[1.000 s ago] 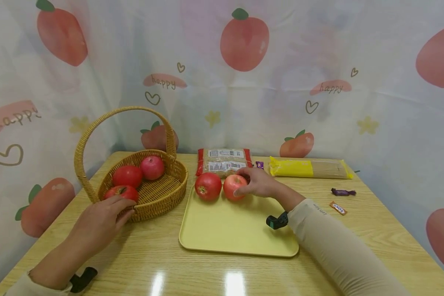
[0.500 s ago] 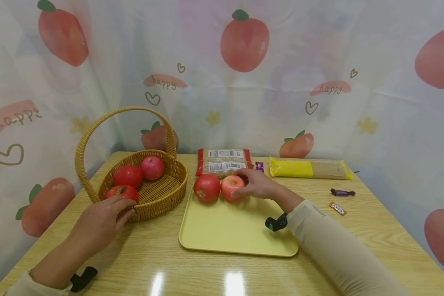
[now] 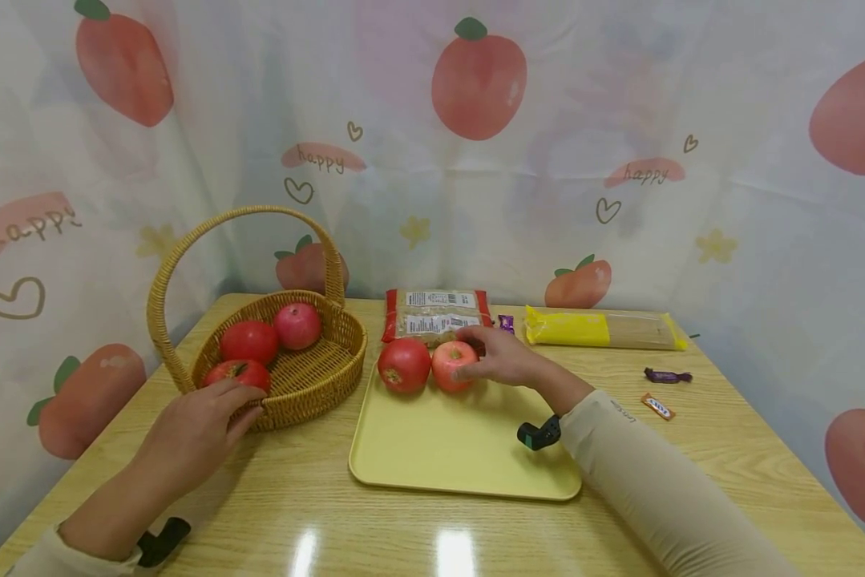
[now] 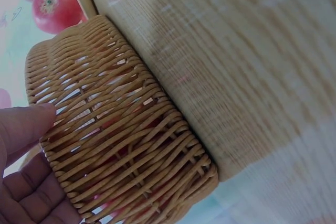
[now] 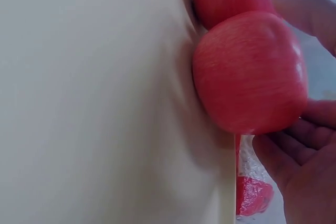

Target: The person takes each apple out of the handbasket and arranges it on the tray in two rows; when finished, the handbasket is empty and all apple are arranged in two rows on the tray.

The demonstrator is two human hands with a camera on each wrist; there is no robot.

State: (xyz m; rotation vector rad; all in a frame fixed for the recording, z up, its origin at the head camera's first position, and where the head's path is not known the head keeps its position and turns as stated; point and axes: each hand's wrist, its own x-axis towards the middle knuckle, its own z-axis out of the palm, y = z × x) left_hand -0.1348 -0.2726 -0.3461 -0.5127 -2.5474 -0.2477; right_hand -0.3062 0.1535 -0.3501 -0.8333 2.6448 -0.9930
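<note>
1. Apple (image 3: 450, 365) sits by the tray's (image 3: 461, 457) far edge, left of its middle, too round for me to pick out a long axis.
2. Right hand (image 3: 503, 358) is plainly nearer, coming from the apple's right, thumb and fingers curled around it.
3. Along that edge, at the apple's left, a darker red fruit (image 3: 404, 365) sits close against it by the far left corner.
4. Left hand (image 3: 200, 433) grips the basket's (image 3: 320, 407) near rim; from there, the apple lies rightward and farther back.

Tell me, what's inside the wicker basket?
Three red fruits sit in the wicker basket. The left hand partly covers the nearest fruit; anything beneath them is hidden.
</note>
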